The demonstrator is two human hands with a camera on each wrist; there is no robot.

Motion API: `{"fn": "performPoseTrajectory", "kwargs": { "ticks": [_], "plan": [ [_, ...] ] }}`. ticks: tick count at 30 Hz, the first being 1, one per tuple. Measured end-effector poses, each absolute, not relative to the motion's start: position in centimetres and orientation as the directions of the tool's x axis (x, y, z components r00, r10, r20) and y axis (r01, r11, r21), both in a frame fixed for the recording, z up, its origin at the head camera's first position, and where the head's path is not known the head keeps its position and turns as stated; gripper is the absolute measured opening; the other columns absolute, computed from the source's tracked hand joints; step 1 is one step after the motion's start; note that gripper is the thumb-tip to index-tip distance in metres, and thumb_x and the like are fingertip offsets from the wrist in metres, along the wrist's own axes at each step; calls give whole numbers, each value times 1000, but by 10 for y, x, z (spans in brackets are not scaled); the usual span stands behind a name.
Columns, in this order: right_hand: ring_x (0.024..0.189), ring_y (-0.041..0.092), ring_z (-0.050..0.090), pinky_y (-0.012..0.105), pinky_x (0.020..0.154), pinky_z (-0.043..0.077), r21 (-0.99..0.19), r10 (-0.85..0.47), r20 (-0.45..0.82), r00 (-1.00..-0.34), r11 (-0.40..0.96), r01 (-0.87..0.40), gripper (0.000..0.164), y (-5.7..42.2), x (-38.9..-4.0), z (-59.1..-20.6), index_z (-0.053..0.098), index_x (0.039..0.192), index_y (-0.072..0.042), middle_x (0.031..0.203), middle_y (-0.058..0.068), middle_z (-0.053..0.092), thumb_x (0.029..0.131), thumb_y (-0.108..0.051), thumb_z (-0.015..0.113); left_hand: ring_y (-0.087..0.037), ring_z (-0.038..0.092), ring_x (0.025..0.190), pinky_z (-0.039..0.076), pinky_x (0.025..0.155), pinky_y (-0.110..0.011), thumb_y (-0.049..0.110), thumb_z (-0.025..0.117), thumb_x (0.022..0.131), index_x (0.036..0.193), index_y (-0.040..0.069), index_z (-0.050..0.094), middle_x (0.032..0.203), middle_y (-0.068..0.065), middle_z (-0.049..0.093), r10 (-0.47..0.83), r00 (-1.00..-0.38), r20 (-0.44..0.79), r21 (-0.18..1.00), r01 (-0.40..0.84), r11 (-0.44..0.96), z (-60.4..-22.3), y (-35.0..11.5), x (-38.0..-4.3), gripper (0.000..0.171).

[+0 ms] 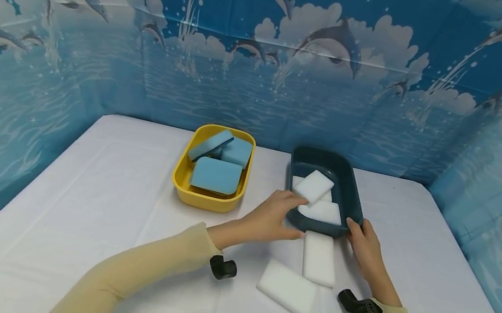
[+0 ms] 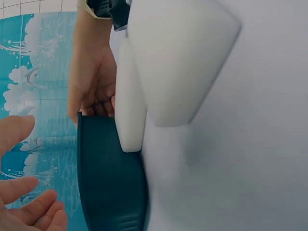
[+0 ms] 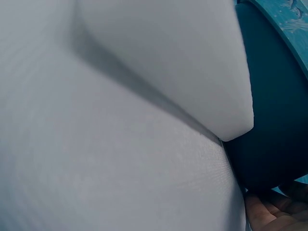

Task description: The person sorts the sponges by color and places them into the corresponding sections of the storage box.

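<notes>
A dark green bin stands on the white table with several white sponges inside. At its near right corner my right hand grips the bin, thumb at the rim and fingers under the side in the right wrist view. Over the near left edge reaches my left hand, thumb and fingers spread apart; in the left wrist view nothing lies between them. Two more white sponges lie on the table in front: one sponge against the bin's near side, another sponge closer to me.
Left of the green bin, a yellow bin holds several blue sponges. A dolphin-printed curtain hangs behind and along both sides of the table.
</notes>
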State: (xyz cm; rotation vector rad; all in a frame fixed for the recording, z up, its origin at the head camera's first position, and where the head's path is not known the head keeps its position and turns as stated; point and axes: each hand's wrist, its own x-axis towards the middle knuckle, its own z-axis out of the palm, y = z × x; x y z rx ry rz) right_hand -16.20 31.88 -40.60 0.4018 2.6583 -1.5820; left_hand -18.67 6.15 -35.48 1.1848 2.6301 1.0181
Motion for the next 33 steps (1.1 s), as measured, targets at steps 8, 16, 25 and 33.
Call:
{"fn": "performPoseTrajectory", "kwargs": {
  "ticks": [8, 16, 25, 33],
  "plan": [
    [137, 36, 30, 52, 114, 27, -863, 220, -154, -963, 445, 240, 72, 318, -162, -408, 18, 144, 6, 149, 28, 24, 99, -48, 28, -18, 44, 122, 45, 100, -28, 36, 70, 83, 139, 14, 45, 131, -5, 50, 708, -696, 119, 605, 616, 504, -368, 48, -175, 65],
    [129, 32, 35, 49, 113, 30, -857, 234, -159, -959, 450, 252, 71, 317, -162, -407, 20, 144, 5, 145, 27, 30, 98, -49, 27, -18, 44, 120, 45, 97, -26, 34, 72, 82, 138, 11, 45, 132, -7, 51, 739, -671, 62, 624, 604, 496, -377, 39, -159, 67],
    [139, 37, 28, 51, 115, 25, -873, 198, -171, -965, 424, 241, 74, 320, -162, -407, 15, 145, 6, 150, 29, 22, 98, -49, 28, -18, 39, 124, 40, 101, -23, 41, 77, 74, 140, 17, 42, 132, -2, 48, 793, -607, -43, 553, 647, 525, -387, 33, -143, 78],
    [139, 37, 28, 52, 115, 25, -873, 194, -169, -966, 425, 238, 73, 319, -162, -405, 16, 145, 6, 150, 29, 22, 98, -48, 28, -16, 37, 123, 40, 100, -23, 38, 79, 73, 140, 18, 43, 131, -1, 47, 801, -594, -70, 585, 626, 515, -390, 31, -138, 79]
  ]
}}
